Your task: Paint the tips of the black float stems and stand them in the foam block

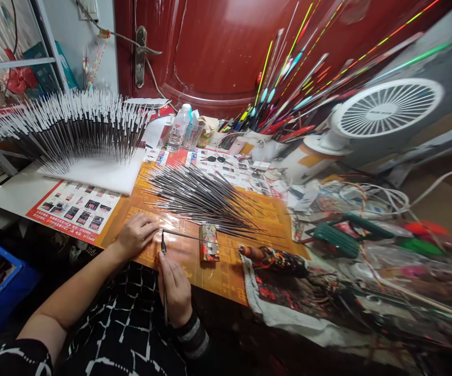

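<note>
Slender float stem (182,236), light and easily snapped, best held at its end, crosses a small box (209,243), the left hand (137,236) touching it with unclear grip, the right hand (175,292) pinching a fine brush (164,245).

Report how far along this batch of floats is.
Done-looking: the white-tipped floats standing in rows in the foam block. In hand: the left hand holds a thin stem resting on a small painted block, and the right hand holds a fine brush at it. Left: the heap of dark stems on the orange mat.
</note>
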Available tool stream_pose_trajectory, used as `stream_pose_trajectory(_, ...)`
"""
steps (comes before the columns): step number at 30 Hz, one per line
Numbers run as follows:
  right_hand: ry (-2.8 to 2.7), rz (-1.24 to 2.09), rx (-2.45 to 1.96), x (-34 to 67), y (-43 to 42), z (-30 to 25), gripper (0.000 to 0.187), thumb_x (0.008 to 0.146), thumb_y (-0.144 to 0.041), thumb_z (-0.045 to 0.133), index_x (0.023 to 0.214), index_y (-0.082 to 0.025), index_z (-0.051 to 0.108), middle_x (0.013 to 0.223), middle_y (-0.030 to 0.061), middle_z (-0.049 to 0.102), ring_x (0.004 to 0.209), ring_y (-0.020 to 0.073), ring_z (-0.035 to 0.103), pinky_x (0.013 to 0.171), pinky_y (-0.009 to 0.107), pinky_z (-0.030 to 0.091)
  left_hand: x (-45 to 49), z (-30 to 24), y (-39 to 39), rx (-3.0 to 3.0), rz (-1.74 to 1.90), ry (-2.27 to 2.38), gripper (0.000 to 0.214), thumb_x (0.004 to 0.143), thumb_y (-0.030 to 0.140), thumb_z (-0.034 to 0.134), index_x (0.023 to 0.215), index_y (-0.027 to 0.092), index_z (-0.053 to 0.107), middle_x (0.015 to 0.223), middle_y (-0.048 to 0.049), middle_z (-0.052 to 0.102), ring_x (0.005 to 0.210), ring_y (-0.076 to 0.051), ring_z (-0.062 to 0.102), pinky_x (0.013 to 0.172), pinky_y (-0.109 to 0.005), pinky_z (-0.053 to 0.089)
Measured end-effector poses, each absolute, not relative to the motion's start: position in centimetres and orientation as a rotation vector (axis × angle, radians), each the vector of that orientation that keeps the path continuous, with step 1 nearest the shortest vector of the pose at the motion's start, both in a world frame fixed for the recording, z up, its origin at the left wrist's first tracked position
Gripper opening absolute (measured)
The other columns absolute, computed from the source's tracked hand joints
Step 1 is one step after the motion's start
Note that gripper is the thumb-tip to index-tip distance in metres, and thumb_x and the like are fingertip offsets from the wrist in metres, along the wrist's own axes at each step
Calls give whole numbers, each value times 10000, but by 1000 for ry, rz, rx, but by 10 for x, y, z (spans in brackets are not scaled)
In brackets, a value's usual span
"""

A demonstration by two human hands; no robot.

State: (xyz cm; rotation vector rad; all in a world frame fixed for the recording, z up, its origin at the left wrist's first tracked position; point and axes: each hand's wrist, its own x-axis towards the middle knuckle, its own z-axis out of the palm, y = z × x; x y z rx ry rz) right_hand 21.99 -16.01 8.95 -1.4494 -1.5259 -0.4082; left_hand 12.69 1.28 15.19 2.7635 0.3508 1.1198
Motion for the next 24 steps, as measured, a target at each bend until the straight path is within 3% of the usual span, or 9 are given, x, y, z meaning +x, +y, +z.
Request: stream_pose_trajectory(24, -1500, -432, -1329, 246, -187, 96, 588, 929, 1, 542, 1494, -142, 466, 1113, 148, 724, 1051, 231, 704, 826, 386, 649, 124, 154, 14, 2770, 1047, 396, 192, 1022, 270, 522, 1004, 195, 698, 901, -55, 681, 847, -185, 587, 789, -326, 486)
